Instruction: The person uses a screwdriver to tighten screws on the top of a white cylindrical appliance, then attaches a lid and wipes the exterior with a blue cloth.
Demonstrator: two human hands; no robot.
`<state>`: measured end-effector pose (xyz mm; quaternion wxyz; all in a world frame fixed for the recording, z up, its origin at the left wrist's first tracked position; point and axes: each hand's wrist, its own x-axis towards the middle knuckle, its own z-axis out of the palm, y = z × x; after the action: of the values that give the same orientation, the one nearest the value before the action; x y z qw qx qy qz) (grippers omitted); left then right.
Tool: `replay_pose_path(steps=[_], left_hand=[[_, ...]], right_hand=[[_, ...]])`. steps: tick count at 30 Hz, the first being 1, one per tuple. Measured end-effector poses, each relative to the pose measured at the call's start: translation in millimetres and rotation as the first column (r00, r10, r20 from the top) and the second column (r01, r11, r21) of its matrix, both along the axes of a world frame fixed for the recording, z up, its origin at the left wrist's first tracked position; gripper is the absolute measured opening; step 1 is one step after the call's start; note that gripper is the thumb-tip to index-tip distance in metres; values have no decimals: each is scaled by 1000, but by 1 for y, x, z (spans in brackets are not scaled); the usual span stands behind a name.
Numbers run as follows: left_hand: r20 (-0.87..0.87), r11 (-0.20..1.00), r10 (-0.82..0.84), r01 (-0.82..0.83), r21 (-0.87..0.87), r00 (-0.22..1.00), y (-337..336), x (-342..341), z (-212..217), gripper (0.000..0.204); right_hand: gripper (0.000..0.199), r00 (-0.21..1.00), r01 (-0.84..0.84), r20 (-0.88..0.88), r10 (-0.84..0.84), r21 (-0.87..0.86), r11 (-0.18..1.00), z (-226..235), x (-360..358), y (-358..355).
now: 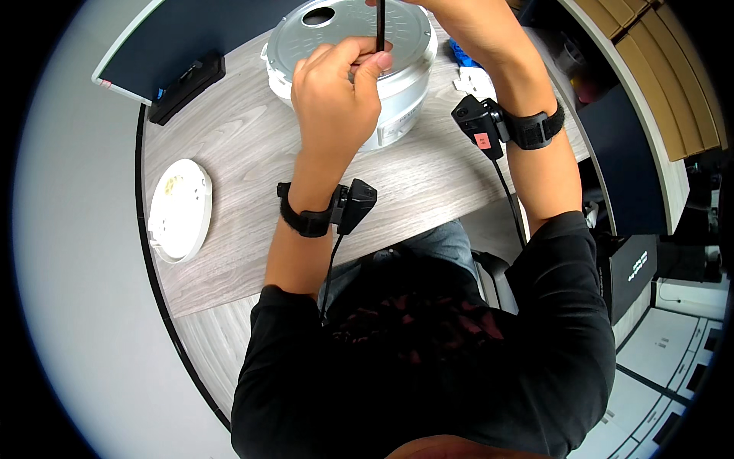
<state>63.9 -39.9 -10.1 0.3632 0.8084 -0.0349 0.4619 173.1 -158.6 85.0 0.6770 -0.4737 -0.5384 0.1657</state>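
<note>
Black rod (381, 27) runs upright at top centre, over the white pot (405, 96); left hand (334, 86), nearer, pinches its lower end; right hand (434, 6) cropped, grip unclear.

A grey wood-grain table (245, 145) is occupied by a round white appliance (405, 103), a white disc-shaped cover (181, 218) near the left edge, a long black box (187, 88) and, rightward, small blue (460, 53) and white items (475, 83).

White appliance (403, 99), black rod (381, 27), grey wood-grained desk (241, 153)

Bright, even light; fisheye-bent edges
</note>
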Motion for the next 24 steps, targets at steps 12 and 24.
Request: replay_pose_path(steps=[12,24], left_hand=[[-37,983,-113,107,-148,993,2,-4,9,13],[-78,998,-65,64,-9,995,1,-5,8,14]], right_hand=[[31,941,290,218,-258,-128,948,6,-10,-2],[47,986,-165,-18,166,31,986,-7,15,0]])
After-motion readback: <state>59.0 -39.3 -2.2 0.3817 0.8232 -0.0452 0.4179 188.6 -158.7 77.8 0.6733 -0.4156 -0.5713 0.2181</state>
